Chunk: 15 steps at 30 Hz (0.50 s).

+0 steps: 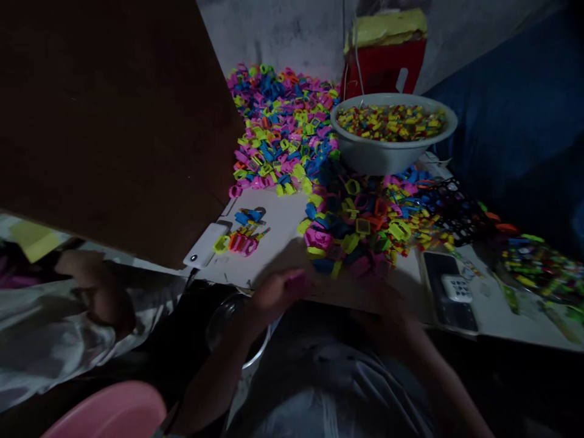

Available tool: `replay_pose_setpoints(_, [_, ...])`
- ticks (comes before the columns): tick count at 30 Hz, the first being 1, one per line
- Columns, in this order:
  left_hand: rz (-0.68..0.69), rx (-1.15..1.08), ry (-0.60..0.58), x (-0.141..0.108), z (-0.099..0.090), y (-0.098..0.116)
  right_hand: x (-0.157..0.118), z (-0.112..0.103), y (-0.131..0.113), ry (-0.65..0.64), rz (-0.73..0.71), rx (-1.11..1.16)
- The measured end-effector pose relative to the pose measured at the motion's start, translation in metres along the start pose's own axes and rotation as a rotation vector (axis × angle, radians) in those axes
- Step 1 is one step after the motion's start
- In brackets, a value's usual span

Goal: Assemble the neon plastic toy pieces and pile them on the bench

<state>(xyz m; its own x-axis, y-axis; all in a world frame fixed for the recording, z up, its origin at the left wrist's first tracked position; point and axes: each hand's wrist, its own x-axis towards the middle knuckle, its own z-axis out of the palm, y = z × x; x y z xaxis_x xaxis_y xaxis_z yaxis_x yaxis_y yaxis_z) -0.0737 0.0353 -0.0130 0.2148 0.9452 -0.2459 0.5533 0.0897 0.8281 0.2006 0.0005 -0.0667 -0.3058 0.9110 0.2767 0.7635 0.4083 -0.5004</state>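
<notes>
My left hand (278, 291) is at the table's front edge, its fingers closed on a small pink plastic piece (296, 279). To the right, my right hand (385, 307) is dark and smeared by motion at the same edge, near the heap. What its fingers are doing does not show. In front of both hands lies a loose heap of ring-shaped plastic pieces (350, 244), coloured pink, yellow, blue and orange. Left of it, a small group of pink, orange and yellow pieces (243, 244) with small sticks lies on the white tabletop (278, 222).
A basin (378, 159) of small yellow and red parts stands behind the heap. A large pile (283, 131) reaches the wall. A dark board (114, 121) blocks the left; another person's arm (103, 292) is beyond. A phone (440, 274) lies right, a white device (207, 243) left.
</notes>
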Motion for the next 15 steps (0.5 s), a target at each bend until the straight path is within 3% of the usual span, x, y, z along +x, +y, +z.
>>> replay_pose_setpoints(1, [0.01, 0.098, 0.131, 0.007, -0.01, -0.009, 0.004, -0.002, 0.021, 0.075, 0.078, -0.051])
replay_pose_setpoints(4, [0.036, 0.467, 0.471, 0.03, -0.04, -0.037, 0.013, -0.004, 0.07, 0.023, 0.183, -0.222])
replay_pose_setpoints(7, [0.05, 0.716, 0.65, 0.05, -0.049, -0.06, 0.013, -0.001, 0.082, -0.045, 0.206, -0.299])
replay_pose_setpoints(9, [0.16, 0.721, 0.629, 0.057, -0.036, -0.066, 0.01, 0.003, 0.077, -0.052, 0.249, -0.363])
replay_pose_setpoints(12, [0.399, 0.585, 0.446, 0.059, 0.004, -0.064, 0.005, 0.006, 0.069, 0.002, 0.301, -0.389])
replay_pose_setpoints(15, [0.424, 0.515, 0.398, 0.059, 0.045, -0.056, 0.003, 0.007, 0.074, 0.031, 0.302, -0.346])
